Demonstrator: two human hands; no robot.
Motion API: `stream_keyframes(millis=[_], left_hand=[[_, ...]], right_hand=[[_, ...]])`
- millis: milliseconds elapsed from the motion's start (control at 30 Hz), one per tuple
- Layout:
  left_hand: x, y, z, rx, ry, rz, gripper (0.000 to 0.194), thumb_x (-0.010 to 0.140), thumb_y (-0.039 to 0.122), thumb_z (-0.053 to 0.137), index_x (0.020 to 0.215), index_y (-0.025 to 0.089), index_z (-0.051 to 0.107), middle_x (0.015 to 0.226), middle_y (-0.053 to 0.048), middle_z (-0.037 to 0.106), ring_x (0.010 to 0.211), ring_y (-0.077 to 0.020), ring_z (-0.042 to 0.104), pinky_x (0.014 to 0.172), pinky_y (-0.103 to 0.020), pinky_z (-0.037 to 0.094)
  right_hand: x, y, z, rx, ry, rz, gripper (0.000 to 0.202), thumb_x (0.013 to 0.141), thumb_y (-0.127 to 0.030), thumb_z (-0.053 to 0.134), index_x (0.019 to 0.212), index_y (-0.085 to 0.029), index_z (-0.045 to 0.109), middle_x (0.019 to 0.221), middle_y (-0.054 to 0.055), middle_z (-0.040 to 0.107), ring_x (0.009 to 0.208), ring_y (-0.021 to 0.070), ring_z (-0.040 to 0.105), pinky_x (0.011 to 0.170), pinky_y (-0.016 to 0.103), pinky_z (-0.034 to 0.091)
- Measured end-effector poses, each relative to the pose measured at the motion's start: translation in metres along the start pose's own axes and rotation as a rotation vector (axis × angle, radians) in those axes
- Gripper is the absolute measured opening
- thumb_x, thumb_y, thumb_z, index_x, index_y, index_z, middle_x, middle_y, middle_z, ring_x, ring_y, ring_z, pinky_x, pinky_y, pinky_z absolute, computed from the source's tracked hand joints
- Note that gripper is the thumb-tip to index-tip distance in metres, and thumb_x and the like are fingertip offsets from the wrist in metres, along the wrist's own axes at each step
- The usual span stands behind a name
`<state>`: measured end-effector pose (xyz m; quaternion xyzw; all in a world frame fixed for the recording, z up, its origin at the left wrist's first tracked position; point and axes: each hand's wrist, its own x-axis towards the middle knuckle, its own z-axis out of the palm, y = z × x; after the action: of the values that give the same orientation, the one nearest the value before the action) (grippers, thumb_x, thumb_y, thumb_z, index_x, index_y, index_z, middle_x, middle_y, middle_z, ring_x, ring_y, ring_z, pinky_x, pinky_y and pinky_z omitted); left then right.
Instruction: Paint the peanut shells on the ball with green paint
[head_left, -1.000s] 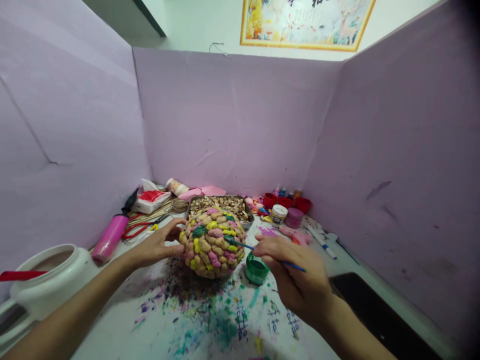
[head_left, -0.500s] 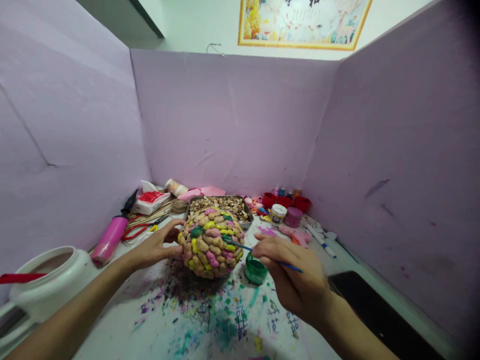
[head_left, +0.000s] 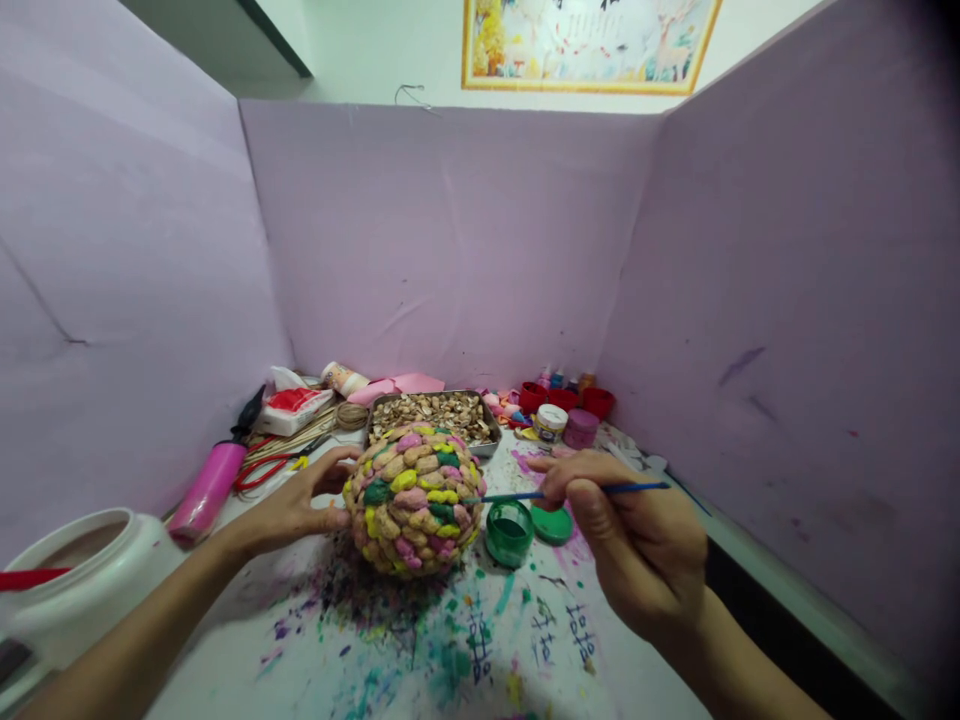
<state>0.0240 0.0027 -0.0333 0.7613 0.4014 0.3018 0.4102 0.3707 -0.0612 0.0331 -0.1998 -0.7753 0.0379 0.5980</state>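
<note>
- While steadying the ball (head_left: 412, 500) with a loosely open left hand (head_left: 289, 510) against its left side, pinching the brush (head_left: 510, 497) in the right hand (head_left: 645, 540).
- Best to stroke lightly along each rough, peanut-shaped bump, sparing yellow and pink neighbours.
- Keeping the ball mid-table, left of the glossy green jar (head_left: 510, 545).

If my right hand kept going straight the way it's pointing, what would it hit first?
Probably the peanut-covered ball: the brush in your right hand points at its right side. Its tip may already touch; depth is unclear.
</note>
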Motion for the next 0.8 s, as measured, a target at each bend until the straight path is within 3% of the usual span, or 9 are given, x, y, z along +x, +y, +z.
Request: stream_keyframes(millis=[167, 500, 800], left_hand=[[0.0, -0.003, -0.001, -0.013, -0.013, -0.01, 0.065, 0.076, 0.042, 0.067, 0.129, 0.029, 0.033, 0.128, -0.008, 0.055, 0.118, -0.0294, 0.051, 0.096, -0.042, 0.042], [0.0, 0.0, -0.001, -0.011, -0.002, -0.026, 0.07, 0.075, 0.043, 0.067, 0.133, 0.031, 0.031, 0.125, -0.008, 0.057, 0.118, -0.0309, 0.051, 0.096, -0.045, 0.042], [0.0, -0.004, -0.002, -0.022, 0.0, -0.037, 0.07, 0.075, 0.043, 0.069, 0.133, 0.029, 0.032, 0.127, -0.008, 0.057, 0.119, -0.0303, 0.05, 0.097, -0.042, 0.042]], right_hand=[[0.0, 0.001, 0.008, 0.018, -0.078, -0.022, 0.017, 0.084, -0.006, 0.046, 0.083, -0.015, 0.06, 0.068, 0.004, 0.063, 0.064, 0.0141, 0.063, 0.065, 0.029, 0.055], [-0.003, 0.004, 0.013, -0.033, -0.076, -0.039, 0.017, 0.085, -0.008, 0.045, 0.082, -0.018, 0.058, 0.067, 0.003, 0.062, 0.061, 0.0146, 0.061, 0.064, 0.031, 0.057], [-0.003, -0.001, 0.021, 0.076, -0.095, -0.095, 0.016, 0.086, -0.005, 0.045, 0.087, -0.016, 0.057, 0.07, 0.004, 0.063, 0.064, 0.0143, 0.062, 0.068, 0.03, 0.057]])
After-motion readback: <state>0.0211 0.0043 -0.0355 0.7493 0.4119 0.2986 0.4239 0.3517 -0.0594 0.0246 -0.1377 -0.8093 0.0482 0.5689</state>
